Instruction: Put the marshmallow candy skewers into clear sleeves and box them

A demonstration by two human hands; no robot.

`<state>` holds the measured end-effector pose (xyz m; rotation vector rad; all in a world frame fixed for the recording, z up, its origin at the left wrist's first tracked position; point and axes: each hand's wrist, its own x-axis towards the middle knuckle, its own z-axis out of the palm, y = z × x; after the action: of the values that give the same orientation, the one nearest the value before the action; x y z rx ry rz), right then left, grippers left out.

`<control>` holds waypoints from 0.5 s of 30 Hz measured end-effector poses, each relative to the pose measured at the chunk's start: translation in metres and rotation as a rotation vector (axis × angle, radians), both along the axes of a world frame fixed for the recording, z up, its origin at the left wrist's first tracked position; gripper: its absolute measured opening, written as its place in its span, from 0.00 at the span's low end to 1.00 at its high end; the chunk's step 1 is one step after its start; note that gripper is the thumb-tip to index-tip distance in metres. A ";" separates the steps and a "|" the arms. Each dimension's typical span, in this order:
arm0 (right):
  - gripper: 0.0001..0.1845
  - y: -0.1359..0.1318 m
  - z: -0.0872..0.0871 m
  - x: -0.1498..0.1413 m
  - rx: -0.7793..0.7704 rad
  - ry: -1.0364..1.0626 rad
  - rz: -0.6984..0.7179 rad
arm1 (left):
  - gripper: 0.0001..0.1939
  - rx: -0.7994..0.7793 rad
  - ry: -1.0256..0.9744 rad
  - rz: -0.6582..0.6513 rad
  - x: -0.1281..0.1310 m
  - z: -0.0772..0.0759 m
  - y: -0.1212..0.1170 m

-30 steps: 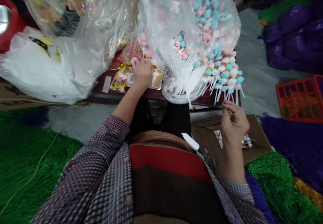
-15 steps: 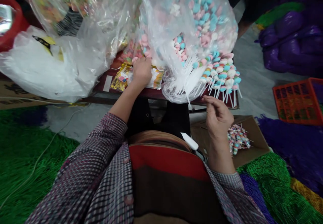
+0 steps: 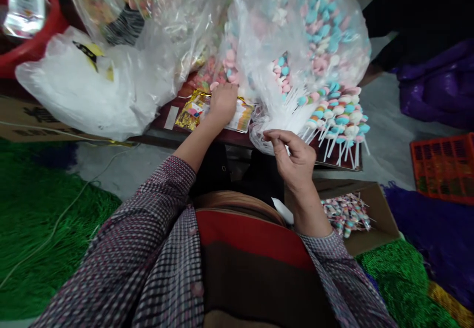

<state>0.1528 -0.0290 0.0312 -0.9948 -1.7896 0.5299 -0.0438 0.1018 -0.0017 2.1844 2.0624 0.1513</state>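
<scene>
Pink, blue and white candies [image 3: 342,120], gold-patterned packets [image 3: 188,116], a checked sleeve [image 3: 137,229], red tub [image 3: 42,47], orange crate [image 3: 440,143].

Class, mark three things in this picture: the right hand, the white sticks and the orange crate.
Right hand [image 3: 295,163]: head view, middle of the hand.
White sticks [image 3: 292,112]: head view, middle of the bunch.
Orange crate [image 3: 444,167]: head view, its slotted side.

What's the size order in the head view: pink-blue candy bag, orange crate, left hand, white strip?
1. Pink-blue candy bag
2. Orange crate, cut off at the frame edge
3. Left hand
4. White strip
</scene>
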 end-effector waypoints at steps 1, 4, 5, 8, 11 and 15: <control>0.09 0.001 -0.002 0.000 0.000 0.011 -0.002 | 0.22 -0.005 0.019 0.000 0.002 0.003 -0.001; 0.09 0.001 -0.006 0.000 -0.013 0.021 -0.003 | 0.22 -0.003 0.040 0.010 0.005 0.007 -0.003; 0.09 0.001 -0.007 0.000 -0.017 0.017 -0.002 | 0.22 -0.003 0.041 0.003 0.004 0.007 -0.003; 0.09 -0.002 -0.009 0.000 -0.032 0.008 -0.007 | 0.21 0.021 0.037 -0.056 -0.002 0.008 -0.007; 0.09 0.000 -0.014 0.000 -0.114 0.049 -0.069 | 0.19 0.119 0.013 -0.132 -0.014 0.007 -0.018; 0.18 0.018 -0.024 -0.001 -0.403 0.234 -0.139 | 0.14 0.332 -0.150 -0.200 -0.029 0.003 -0.043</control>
<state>0.1514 -0.0107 0.0075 -1.2630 -1.4219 0.9023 -0.0729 0.0592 0.0015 2.4607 1.8336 0.6569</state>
